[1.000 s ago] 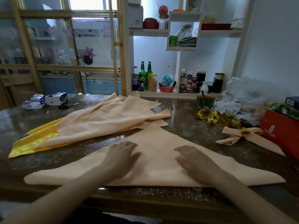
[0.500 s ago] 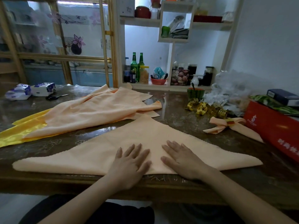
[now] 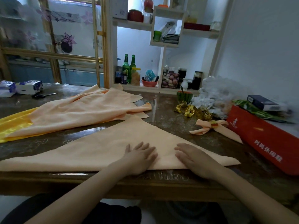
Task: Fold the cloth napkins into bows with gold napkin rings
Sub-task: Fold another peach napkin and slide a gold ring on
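One finished bow (image 3: pixel 210 126) lay aside while my left hand (image 3: pixel 139 156) and right hand (image 3: pixel 192 159) pressed flat, fingers straight, on a triangle-folded napkin (image 3: pixel 100 149); more napkins (image 3: pixel 84 113) and gold napkin rings (image 3: pixel 192 110) waited.

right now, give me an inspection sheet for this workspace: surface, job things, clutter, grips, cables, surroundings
surface: dark glossy table
job's things: triangle-folded napkin at the near edge; heap of unfolded napkins behind it; gold napkin rings far right; one finished bow beside the red box
clutter: yellow cloth under the heap, scissors, tissue packs, crumpled clear plastic, watermelon-pattern bowl
grips: left hand and right hand flat on that folded napkin, fingers straight, holding nothing
cables: nothing seen
surroundings: white shelf unit with green bottles and jars; gold-framed glass door to the left
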{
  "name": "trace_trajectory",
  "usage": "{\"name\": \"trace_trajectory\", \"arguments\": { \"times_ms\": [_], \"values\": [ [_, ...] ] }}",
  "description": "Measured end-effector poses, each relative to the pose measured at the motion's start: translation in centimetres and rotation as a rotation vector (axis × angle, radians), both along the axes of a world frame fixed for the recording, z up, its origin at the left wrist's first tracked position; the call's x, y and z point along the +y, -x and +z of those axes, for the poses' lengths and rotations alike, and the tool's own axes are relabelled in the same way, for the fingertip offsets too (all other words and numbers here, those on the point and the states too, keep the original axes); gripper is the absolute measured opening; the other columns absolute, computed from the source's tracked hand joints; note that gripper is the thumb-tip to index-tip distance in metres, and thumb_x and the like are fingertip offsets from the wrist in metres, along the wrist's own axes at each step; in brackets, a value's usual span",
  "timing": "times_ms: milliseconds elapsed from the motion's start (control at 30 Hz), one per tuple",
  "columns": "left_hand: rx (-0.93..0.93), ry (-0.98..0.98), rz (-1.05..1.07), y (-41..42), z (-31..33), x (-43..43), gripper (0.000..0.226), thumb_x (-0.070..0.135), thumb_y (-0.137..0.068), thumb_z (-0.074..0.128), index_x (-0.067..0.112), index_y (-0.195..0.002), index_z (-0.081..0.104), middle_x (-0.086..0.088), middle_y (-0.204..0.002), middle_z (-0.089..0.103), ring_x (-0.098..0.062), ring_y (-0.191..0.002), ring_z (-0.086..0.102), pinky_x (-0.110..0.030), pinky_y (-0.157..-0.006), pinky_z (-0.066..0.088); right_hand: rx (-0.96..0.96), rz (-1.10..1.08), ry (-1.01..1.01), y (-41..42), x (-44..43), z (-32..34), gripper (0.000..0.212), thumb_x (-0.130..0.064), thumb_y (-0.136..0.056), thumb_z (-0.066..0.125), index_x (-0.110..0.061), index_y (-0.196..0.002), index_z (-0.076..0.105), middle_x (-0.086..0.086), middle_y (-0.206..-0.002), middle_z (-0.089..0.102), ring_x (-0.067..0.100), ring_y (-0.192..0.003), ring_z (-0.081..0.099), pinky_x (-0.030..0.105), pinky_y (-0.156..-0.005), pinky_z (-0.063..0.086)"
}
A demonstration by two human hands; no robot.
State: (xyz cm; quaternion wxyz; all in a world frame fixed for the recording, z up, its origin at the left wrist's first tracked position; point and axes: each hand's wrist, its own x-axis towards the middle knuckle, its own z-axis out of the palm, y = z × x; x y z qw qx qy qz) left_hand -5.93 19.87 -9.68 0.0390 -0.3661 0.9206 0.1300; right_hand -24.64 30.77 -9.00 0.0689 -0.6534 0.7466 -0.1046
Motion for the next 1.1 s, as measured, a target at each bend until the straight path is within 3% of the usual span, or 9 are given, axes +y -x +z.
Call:
{"name": "trace_trajectory", "arguments": {
  "times_ms": [133,333,400,567,700,833,900,1000,1100],
  "values": [
    [-0.064,0.004,-0.019,2.1,-0.8,0.0,0.056,0.051,-0.099,0.015,0.030,-0.150,0.006,-0.001,-0.159,-0.006,-0.022,-0.145,-0.010,-0.056,-0.113,-0.009,-0.002,0.044,-0.018,-1.4,-0.6,-0.2,0.045,-0.041,-0.100,0.031,-0.024,-0.141,0.039,-0.005,-0.146,0.040,0.008,-0.132,0.036,0.025,-0.109,0.027],
    [-0.053,0.025,0.047,2.5,-1.3,-0.9,0.059,0.053,-0.098,0.012,0.028,-0.151,0.001,-0.002,-0.158,-0.011,-0.023,-0.145,-0.012,-0.055,-0.112,-0.012,0.009,0.093,-0.009,-1.9,-1.0,-0.2,0.047,-0.041,-0.101,0.030,-0.021,-0.142,0.036,-0.003,-0.147,0.039,0.010,-0.132,0.036,0.025,-0.109,0.027],
    [-0.044,0.060,0.054,2.8,-1.7,-1.2,0.060,0.054,-0.098,0.011,0.028,-0.151,-0.001,-0.002,-0.158,-0.012,-0.023,-0.144,-0.014,-0.055,-0.113,-0.012,-0.016,0.112,-0.031,-2.2,-1.0,-0.6,0.050,-0.044,-0.101,0.028,-0.022,-0.146,0.030,-0.003,-0.151,0.032,0.009,-0.137,0.028,0.024,-0.111,0.021],
    [-0.034,0.143,0.076,3.0,-2.6,-1.4,0.068,0.063,-0.093,0.010,0.030,-0.150,-0.001,-0.001,-0.158,-0.010,-0.021,-0.145,-0.010,-0.055,-0.114,-0.008,0.079,0.163,-0.192,-1.8,-0.5,-2.5,0.078,-0.069,-0.084,0.009,-0.030,-0.151,-0.002,-0.009,-0.158,-0.011,0.003,-0.143,-0.012,0.024,-0.112,-0.010],
    [-0.053,0.130,0.084,3.0,-2.6,-1.6,0.082,0.077,-0.083,0.014,0.032,-0.150,0.000,0.001,-0.158,-0.009,-0.021,-0.146,-0.008,-0.055,-0.113,-0.007,0.091,0.116,-0.251,0.2,0.8,-2.2,0.084,-0.072,-0.078,0.004,-0.030,-0.149,-0.008,-0.010,-0.157,-0.016,0.002,-0.142,-0.015,0.024,-0.111,-0.012],
    [-0.059,0.124,0.069,2.9,-2.7,-1.6,0.089,0.081,-0.078,0.015,0.032,-0.150,0.000,0.001,-0.158,-0.010,-0.021,-0.145,-0.009,-0.056,-0.113,-0.008,0.059,0.014,-0.297,4.0,3.1,-1.8,0.117,-0.093,-0.052,-0.012,-0.028,-0.149,-0.009,-0.008,-0.157,-0.016,0.005,-0.142,-0.013,0.025,-0.113,-0.009],
    [-0.064,0.125,0.065,2.8,-2.6,-1.5,0.089,0.082,-0.078,0.015,0.031,-0.150,0.000,0.000,-0.158,-0.010,-0.021,-0.145,-0.010,-0.057,-0.113,-0.008,0.067,-0.091,-0.351,6.0,4.0,-1.2,0.121,-0.093,-0.052,-0.011,-0.024,-0.150,-0.008,-0.004,-0.157,-0.015,0.008,-0.144,-0.012,0.027,-0.114,-0.007],
    [-0.094,0.211,0.044,2.7,-2.1,-1.0,0.088,0.080,-0.080,0.013,0.028,-0.150,0.000,-0.003,-0.158,-0.009,-0.023,-0.145,-0.010,-0.061,-0.111,-0.009,0.163,-0.293,-0.430,7.2,3.9,0.2,0.102,-0.083,-0.075,0.003,-0.015,-0.151,0.001,0.006,-0.159,-0.006,0.019,-0.146,-0.003,0.036,-0.118,0.001],
    [-0.065,0.469,-0.043,2.8,-1.3,0.1,0.076,0.069,-0.089,0.012,0.025,-0.151,0.003,-0.006,-0.159,-0.005,-0.023,-0.146,-0.007,-0.060,-0.111,-0.010,0.190,-0.282,-0.126,3.7,1.2,0.9,0.067,-0.055,-0.097,0.023,-0.015,-0.150,0.016,0.005,-0.158,0.010,0.019,-0.146,0.007,0.036,-0.118,0.009]
  ]
}}
